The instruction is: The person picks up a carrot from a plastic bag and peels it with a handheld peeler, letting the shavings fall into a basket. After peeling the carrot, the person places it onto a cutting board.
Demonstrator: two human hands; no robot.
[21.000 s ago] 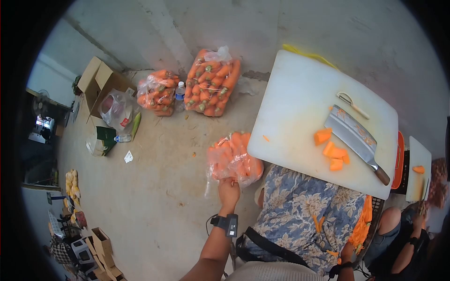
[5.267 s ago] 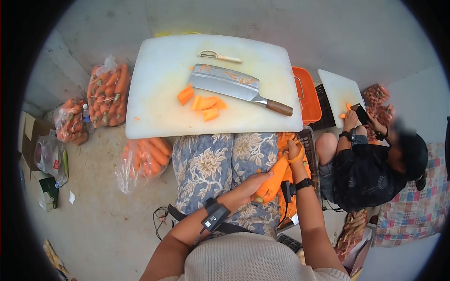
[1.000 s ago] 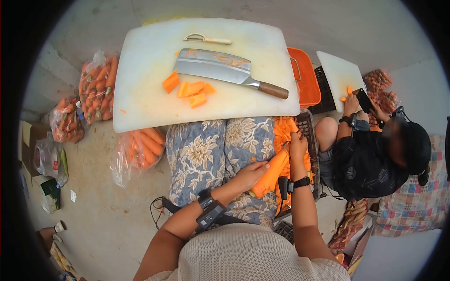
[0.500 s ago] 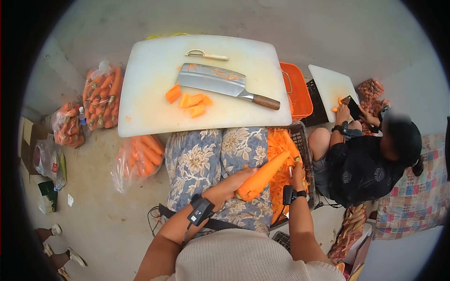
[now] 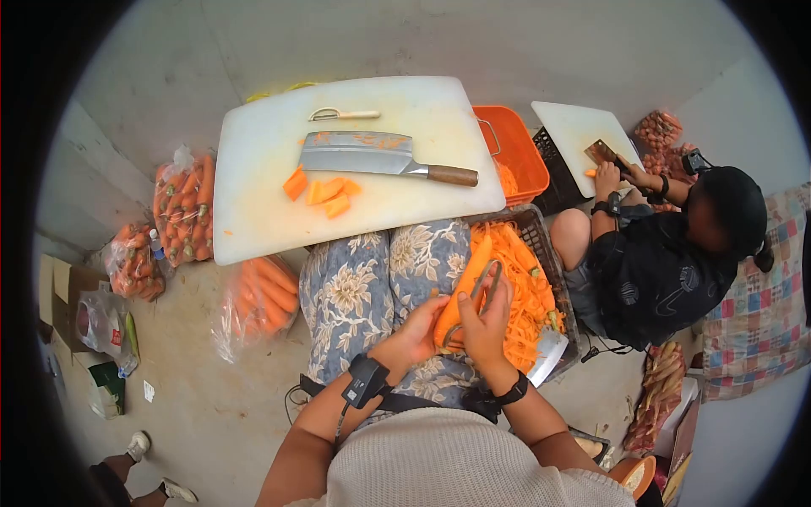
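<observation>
Carrot (image 5: pixel 466 283) held over the lap, its tip just short of the near edge of the cutting board (image 5: pixel 270 220).
Its long axis runs away from the body, the tip slanting slightly right toward the board's near right corner. The left hand (image 5: pixel 418 329) is wrapped round the thick near end. The right hand (image 5: pixel 487 328) is closed on a peeler (image 5: pixel 480 291) laid along the carrot. A crate (image 5: pixel 559 270) of peelings sits just right, and bare floor (image 5: pixel 211 389) opens left, beyond a bag of carrots (image 5: pixel 258 291).
</observation>
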